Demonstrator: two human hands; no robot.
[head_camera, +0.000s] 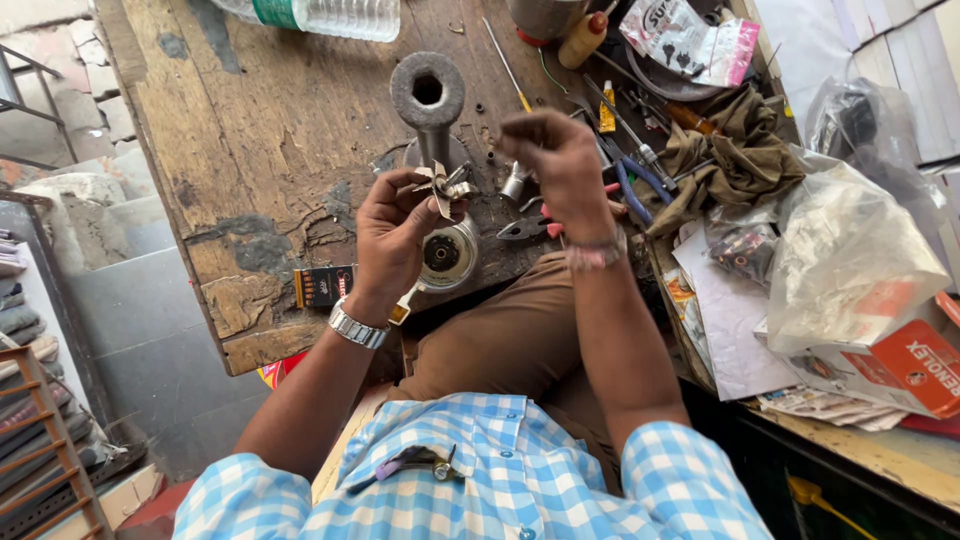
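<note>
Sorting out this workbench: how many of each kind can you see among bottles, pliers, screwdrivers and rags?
Clear plastic bottle: 1
Small squeeze bottle: 1
Blue-handled pliers: 1
Red-handled pliers: 1
Screwdrivers: 2 (yellow-handled, brown-handled)
Brown rag: 1
Total: 7

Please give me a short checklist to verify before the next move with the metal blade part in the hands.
1. Left hand grips the blade assembly: ok.
2. Right hand clear of the blades: ok, raised beside them.
3. What the right hand pinches: cannot tell.
4. Round base part stays under the left hand: ok.
5. Pliers within reach on the wooden bench: ok.
6. Bench free of clutter: not ok.
</note>
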